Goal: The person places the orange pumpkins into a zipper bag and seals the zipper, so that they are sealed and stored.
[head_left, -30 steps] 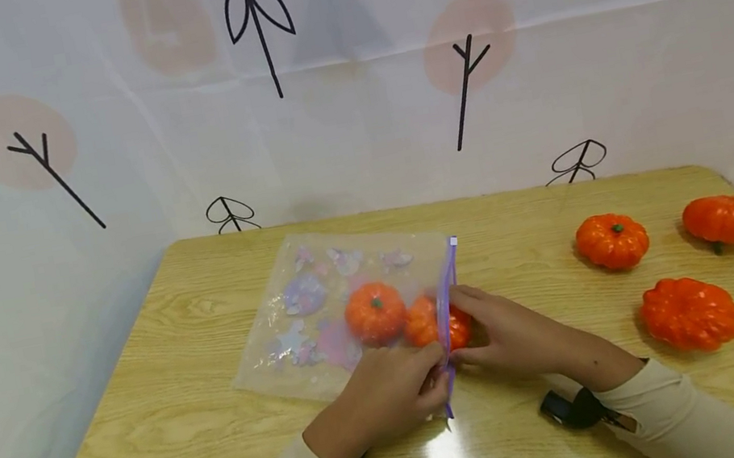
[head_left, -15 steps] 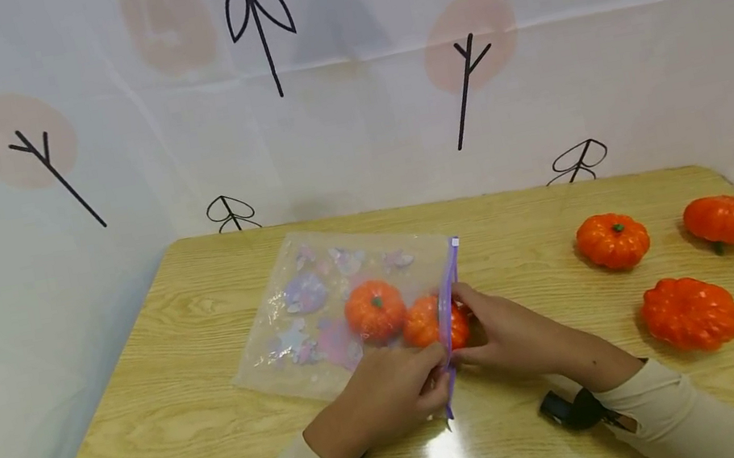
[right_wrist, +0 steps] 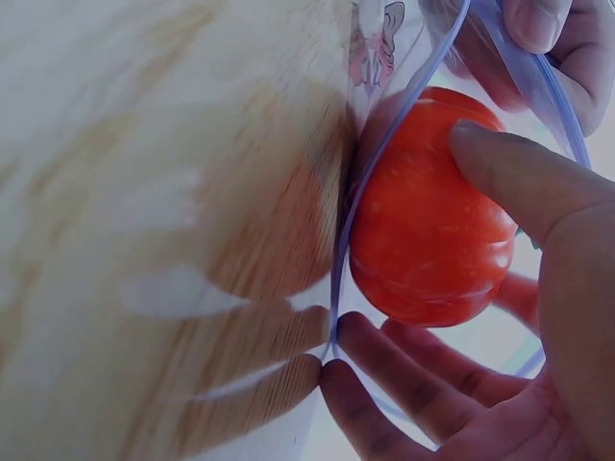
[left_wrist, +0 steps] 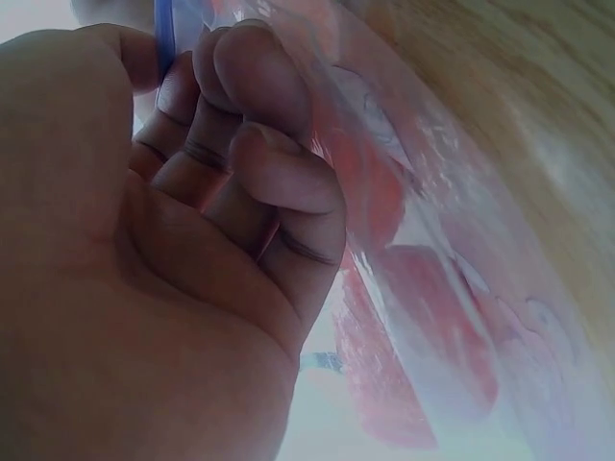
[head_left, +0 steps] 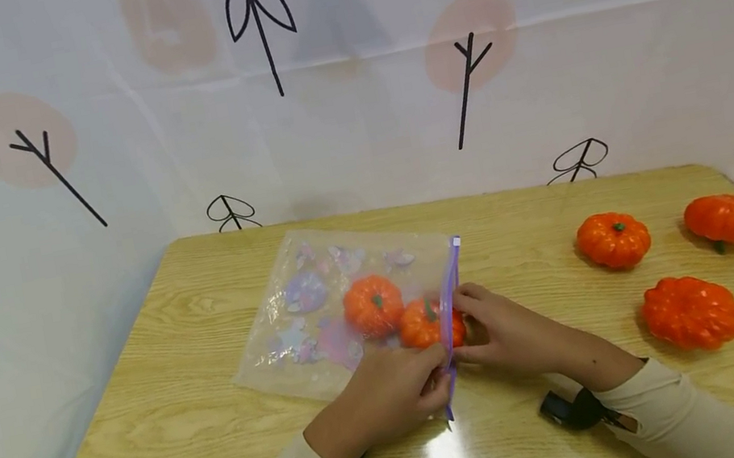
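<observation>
A clear zip bag [head_left: 265,320] with pastel prints and a purple zip edge lies flat on the table, its mouth to the right. Inside sits one small orange toy pumpkin [head_left: 373,306]. A second toy pumpkin [head_left: 421,323] is at the mouth, mostly under the film. My left hand [head_left: 396,392] pinches the bag's near edge by the zip. My right hand [head_left: 503,332] holds the second pumpkin from the right; in the right wrist view the thumb [right_wrist: 509,173] presses on it and the fingers spread along its other side, at the bag's lower lip.
To the right on the wooden table [head_left: 173,427] lie three more toy pumpkins: one upright [head_left: 613,240], one tipped at the far right [head_left: 730,219], one nearer [head_left: 693,312]. A black strapped device [head_left: 576,409] is on the right wrist. A printed cloth [head_left: 362,115] hangs behind.
The second pumpkin has shifted slightly left and tilted, further under the film. The first pumpkin has moved slightly away from me. The left hand has hardly moved.
</observation>
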### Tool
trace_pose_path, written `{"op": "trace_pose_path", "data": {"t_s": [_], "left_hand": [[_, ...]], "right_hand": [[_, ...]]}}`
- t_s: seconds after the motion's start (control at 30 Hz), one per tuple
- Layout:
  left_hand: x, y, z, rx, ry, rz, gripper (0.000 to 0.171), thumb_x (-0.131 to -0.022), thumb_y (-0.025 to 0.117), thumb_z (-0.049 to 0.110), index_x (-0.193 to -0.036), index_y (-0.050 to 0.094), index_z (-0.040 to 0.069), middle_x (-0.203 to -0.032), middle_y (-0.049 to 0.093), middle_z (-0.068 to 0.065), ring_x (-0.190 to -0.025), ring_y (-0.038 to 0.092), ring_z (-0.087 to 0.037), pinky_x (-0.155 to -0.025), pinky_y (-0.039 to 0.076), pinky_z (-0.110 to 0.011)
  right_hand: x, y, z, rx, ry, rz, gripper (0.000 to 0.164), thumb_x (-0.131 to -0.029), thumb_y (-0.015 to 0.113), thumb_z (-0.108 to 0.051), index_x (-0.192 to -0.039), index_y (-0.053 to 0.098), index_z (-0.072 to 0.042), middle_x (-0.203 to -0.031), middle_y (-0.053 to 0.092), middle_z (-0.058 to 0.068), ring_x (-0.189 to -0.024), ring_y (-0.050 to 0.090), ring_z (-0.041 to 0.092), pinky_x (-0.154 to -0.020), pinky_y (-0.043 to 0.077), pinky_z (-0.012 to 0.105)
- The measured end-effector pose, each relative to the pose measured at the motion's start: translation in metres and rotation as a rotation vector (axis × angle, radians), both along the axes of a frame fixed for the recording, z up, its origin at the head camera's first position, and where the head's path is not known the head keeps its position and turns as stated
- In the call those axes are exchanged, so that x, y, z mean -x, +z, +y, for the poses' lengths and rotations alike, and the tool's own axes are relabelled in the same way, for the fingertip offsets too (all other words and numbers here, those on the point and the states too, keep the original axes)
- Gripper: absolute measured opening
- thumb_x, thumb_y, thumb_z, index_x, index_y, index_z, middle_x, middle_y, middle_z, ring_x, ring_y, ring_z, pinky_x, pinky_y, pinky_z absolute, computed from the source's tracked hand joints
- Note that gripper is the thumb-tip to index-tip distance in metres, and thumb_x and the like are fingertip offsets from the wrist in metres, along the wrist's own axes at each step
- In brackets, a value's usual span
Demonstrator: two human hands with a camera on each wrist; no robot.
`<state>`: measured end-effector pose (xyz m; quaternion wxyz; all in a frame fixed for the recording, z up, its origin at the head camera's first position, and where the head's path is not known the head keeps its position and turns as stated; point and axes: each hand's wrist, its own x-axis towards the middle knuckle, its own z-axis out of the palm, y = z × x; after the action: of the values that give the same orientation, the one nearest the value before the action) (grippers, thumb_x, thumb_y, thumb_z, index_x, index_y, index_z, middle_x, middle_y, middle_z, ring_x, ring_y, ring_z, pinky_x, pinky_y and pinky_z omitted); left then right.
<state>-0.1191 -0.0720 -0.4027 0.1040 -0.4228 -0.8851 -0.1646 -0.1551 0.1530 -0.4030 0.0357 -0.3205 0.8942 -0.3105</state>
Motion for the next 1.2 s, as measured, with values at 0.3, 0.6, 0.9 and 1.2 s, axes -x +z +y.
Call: {"op": "trace_pose_path", "data": {"t_s": [0.3,0.6,0.9,1.2], "left_hand": [[-0.0005,-0.0008,-0.0005,0.010,0.003,-0.009,0.016,-0.092,0.062,0.028,-0.079,0.053,0.024,-0.061,0.040,0.016,-0.052,0.034,0.002,-0.049,0.021,-0.013],[-0.0010,-0.0005,-0.0003,0.013,-0.004,-0.011,0.016,-0.093,0.061,0.028,-0.080,0.054,0.023,-0.060,0.040,0.015,-0.051,0.033,0.002,-0.048,0.020,-0.013],[-0.0006,-0.0005,0.0002,0.019,0.005,-0.030,0.017,-0.093,0.061,0.029,-0.078,0.054,0.024,-0.060,0.041,0.016,-0.051,0.033,0.002,-0.048,0.021,-0.013],[-0.0007,0.0017,0.0005,0.024,0.012,-0.069,0.017,-0.094,0.060,0.028,-0.079,0.054,0.024,-0.061,0.041,0.016,-0.051,0.034,0.002,-0.049,0.022,-0.013]], "right_hand": [[0.0023,-0.0006,0.0004,0.094,-0.011,-0.139,0.061,-0.088,0.076,-0.034,-0.131,0.042,-0.008,-0.125,0.062,0.005,-0.119,0.063,0.028,-0.100,0.051,0.045],[0.0022,-0.0021,0.0013,0.097,0.001,-0.138,0.049,-0.088,0.075,-0.036,-0.121,0.047,-0.013,-0.116,0.065,-0.002,-0.118,0.063,0.025,-0.099,0.051,0.044],[0.0025,-0.0017,0.0012,0.093,0.024,-0.123,0.044,-0.091,0.073,-0.023,-0.124,0.046,-0.012,-0.119,0.065,-0.002,-0.119,0.062,0.024,-0.102,0.049,0.045],[0.0034,-0.0004,0.0015,0.104,0.038,-0.125,0.041,-0.092,0.069,-0.014,-0.125,0.045,-0.012,-0.120,0.064,-0.001,-0.116,0.064,0.020,-0.101,0.050,0.042]]}}
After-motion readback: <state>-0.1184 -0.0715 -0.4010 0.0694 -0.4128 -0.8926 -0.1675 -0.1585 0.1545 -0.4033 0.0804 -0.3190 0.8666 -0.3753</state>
